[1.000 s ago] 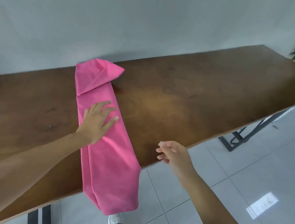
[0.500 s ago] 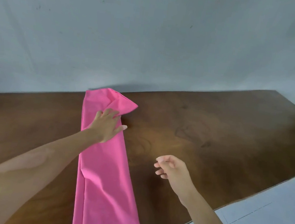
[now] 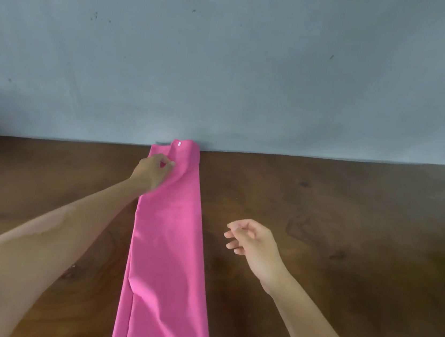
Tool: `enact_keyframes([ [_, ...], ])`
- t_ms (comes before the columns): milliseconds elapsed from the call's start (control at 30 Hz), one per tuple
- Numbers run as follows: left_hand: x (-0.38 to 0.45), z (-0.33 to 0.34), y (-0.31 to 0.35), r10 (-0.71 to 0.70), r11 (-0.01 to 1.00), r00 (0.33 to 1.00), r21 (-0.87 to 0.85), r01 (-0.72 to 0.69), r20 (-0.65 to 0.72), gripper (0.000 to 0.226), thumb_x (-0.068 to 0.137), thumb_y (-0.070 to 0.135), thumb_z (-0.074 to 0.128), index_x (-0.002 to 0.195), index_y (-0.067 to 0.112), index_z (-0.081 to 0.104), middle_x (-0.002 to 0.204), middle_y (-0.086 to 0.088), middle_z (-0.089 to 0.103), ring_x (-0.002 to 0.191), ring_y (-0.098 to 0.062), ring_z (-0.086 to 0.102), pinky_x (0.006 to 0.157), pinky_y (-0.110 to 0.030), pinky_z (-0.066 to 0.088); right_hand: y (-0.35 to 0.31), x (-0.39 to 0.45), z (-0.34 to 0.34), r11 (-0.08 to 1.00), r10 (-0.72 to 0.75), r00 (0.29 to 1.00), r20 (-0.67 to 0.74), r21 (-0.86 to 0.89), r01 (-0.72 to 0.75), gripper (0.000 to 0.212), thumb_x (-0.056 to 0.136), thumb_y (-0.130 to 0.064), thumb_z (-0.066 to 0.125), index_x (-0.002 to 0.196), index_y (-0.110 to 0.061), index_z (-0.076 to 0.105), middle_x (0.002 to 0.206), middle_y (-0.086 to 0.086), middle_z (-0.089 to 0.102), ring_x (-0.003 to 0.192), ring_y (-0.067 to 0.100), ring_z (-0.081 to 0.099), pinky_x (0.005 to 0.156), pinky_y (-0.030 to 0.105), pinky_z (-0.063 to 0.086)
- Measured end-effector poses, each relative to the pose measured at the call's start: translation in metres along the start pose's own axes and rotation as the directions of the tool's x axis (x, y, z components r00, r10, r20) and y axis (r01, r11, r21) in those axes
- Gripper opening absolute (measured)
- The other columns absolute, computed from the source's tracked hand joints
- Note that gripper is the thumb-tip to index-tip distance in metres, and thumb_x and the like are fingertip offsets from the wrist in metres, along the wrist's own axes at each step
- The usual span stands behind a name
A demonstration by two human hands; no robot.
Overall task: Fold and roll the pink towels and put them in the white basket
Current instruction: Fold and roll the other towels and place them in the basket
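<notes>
pink towel [image 3: 168,245] – far edge pinched, left hand [image 3: 151,172]

The pink towel [image 3: 169,246] runs off the bottom edge, its near end unseen. The left hand [image 3: 151,172] covers part of the towel's far left corner, its fingertips tucked into the cloth. Both forearms are cut by the frame edges. The wooden table [image 3: 348,226] continues past the left and right edges.

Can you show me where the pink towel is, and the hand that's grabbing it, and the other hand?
pink towel [image 3: 169,246], head view, middle of the folded strip.
left hand [image 3: 152,169], head view, back of the hand pinching the towel.
right hand [image 3: 255,242], head view, back of the hand, holding nothing.
</notes>
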State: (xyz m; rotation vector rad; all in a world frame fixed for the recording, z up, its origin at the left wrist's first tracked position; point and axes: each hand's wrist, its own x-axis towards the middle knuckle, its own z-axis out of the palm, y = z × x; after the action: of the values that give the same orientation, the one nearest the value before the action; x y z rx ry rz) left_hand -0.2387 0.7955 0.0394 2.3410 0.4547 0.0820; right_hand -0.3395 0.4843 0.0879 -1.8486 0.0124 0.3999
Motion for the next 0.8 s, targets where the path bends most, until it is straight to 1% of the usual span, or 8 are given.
enact_keyframes([
  [200,0.026,0.003,-0.012,-0.137,0.986,0.989,-0.098,0.131,-0.058,0.022,0.100,0.028,0.057,0.094,0.011,0.070,0.095,-0.004,0.063,0.091,-0.029,0.059,0.074,-0.032,0.044,-0.013,0.026,0.002,1.000,-0.007,0.999,0.044,-0.017,0.008,0.014,0.099,-0.024,0.062,0.102,-0.015,0.072,0.094,0.001,0.077,0.076,0.013,0.072,0.075,0.027,0.053],
  [233,0.031,0.003,-0.013,-0.155,0.981,0.985,-0.132,0.145,-0.071,0.018,0.099,0.029,0.060,0.100,0.013,0.067,0.100,-0.001,0.060,0.094,-0.026,0.057,0.080,-0.033,0.046,-0.014,0.032,0.003,1.000,-0.006,0.999,0.044,-0.020,0.007,0.014,0.099,-0.024,0.062,0.102,-0.015,0.072,0.094,0.001,0.077,0.076,0.013,0.072,0.075,0.028,0.054],
  [300,0.043,0.002,-0.015,-0.222,0.951,0.971,-0.240,0.196,-0.086,0.031,0.097,0.032,0.065,0.120,0.012,0.058,0.110,-0.001,0.055,0.101,-0.024,0.055,0.089,-0.036,0.047,-0.015,0.040,0.004,0.999,0.003,0.999,0.040,-0.032,-0.002,0.014,0.099,-0.024,0.061,0.102,-0.016,0.072,0.093,0.000,0.077,0.076,0.013,0.072,0.076,0.028,0.054],
  [367,0.056,-0.001,-0.017,-0.286,0.920,0.954,-0.303,0.247,-0.092,0.040,0.095,0.033,0.069,0.122,0.008,0.054,0.106,-0.005,0.057,0.097,-0.027,0.057,0.083,-0.037,0.049,-0.015,0.047,0.006,0.999,0.012,0.999,0.036,-0.041,-0.011,0.014,0.099,-0.025,0.061,0.102,-0.016,0.072,0.093,0.000,0.077,0.076,0.013,0.072,0.075,0.026,0.055],
  [467,0.076,-0.003,-0.023,-0.321,0.909,0.943,-0.307,0.281,-0.086,0.030,0.092,0.034,0.071,0.095,0.004,0.066,0.078,-0.005,0.058,0.081,-0.028,0.058,0.069,-0.032,0.042,-0.011,0.055,0.008,0.999,0.027,0.999,0.044,-0.046,-0.025,0.013,0.099,-0.024,0.062,0.103,-0.017,0.072,0.092,-0.001,0.077,0.076,0.013,0.072,0.072,0.024,0.054],
  [567,0.088,-0.009,-0.021,-0.348,0.912,0.935,-0.254,0.322,-0.064,0.032,0.092,0.035,0.073,0.088,0.004,0.067,0.080,-0.008,0.060,0.082,-0.027,0.058,0.075,-0.036,0.047,-0.008,0.063,0.008,0.998,0.038,0.999,0.039,-0.047,-0.036,0.013,0.099,-0.023,0.062,0.102,-0.017,0.072,0.091,-0.002,0.077,0.076,0.012,0.072,0.073,0.024,0.054],
  [700,0.096,-0.018,-0.016,-0.332,0.943,0.942,-0.006,0.332,-0.055,0.047,0.101,0.046,0.056,0.107,0.001,0.070,0.106,-0.012,0.066,0.110,-0.030,0.062,0.093,-0.037,0.052,-0.004,0.072,0.006,0.997,0.043,0.999,0.018,-0.071,-0.042,0.012,0.100,-0.025,0.062,0.102,-0.019,0.072,0.091,-0.003,0.077,0.078,0.015,0.073,0.074,0.025,0.055],
  [800,0.107,-0.016,-0.021,-0.357,0.927,0.934,0.113,0.358,-0.037,0.051,0.090,0.049,0.068,0.110,0.002,0.070,0.113,-0.013,0.068,0.113,-0.032,0.061,0.091,-0.039,0.053,-0.001,0.076,0.004,0.995,0.049,0.999,0.002,-0.082,-0.049,0.012,0.100,-0.025,0.062,0.101,-0.019,0.072,0.091,-0.004,0.077,0.079,0.017,0.073,0.076,0.027,0.056],
])
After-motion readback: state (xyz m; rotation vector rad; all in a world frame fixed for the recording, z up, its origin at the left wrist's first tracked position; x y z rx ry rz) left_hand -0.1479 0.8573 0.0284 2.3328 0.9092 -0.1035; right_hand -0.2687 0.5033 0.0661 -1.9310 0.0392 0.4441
